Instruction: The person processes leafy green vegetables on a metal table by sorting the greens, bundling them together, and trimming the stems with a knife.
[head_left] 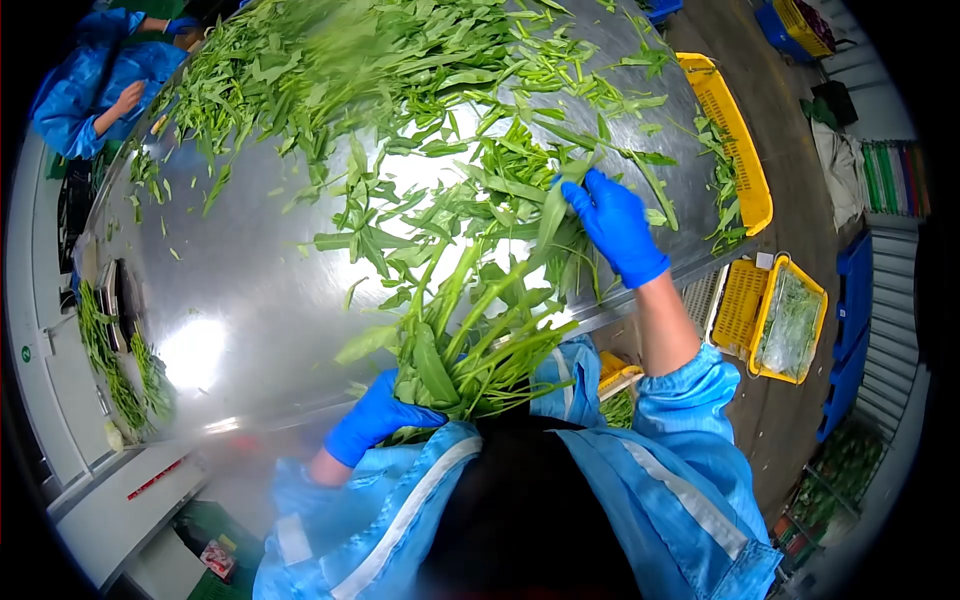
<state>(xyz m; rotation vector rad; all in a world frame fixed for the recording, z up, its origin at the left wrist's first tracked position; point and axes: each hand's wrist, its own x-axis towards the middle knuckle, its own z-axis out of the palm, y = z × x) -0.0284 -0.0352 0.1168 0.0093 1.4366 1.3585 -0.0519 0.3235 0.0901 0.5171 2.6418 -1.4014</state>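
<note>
My left hand (pixel 375 420), in a blue glove, is closed around the lower part of a bunch of water spinach (pixel 465 345) close to my body. The bunch's pale green stems and long leaves fan out above the table's front edge. Further right, my gloved right hand (pixel 615 225) has its fingers closed at a long water spinach leaf (pixel 553 215); its fingertips are partly hidden among the greens. Loose water spinach (pixel 400 215) lies on the metal table just beyond both hands.
A big heap of water spinach (pixel 350 70) covers the far part of the metal table (pixel 250 290). A yellow basket (pixel 735 140) stands at its right edge, with another yellow crate (pixel 790 320) lower down. A co-worker in a blue gown (pixel 95 85) is at the far left.
</note>
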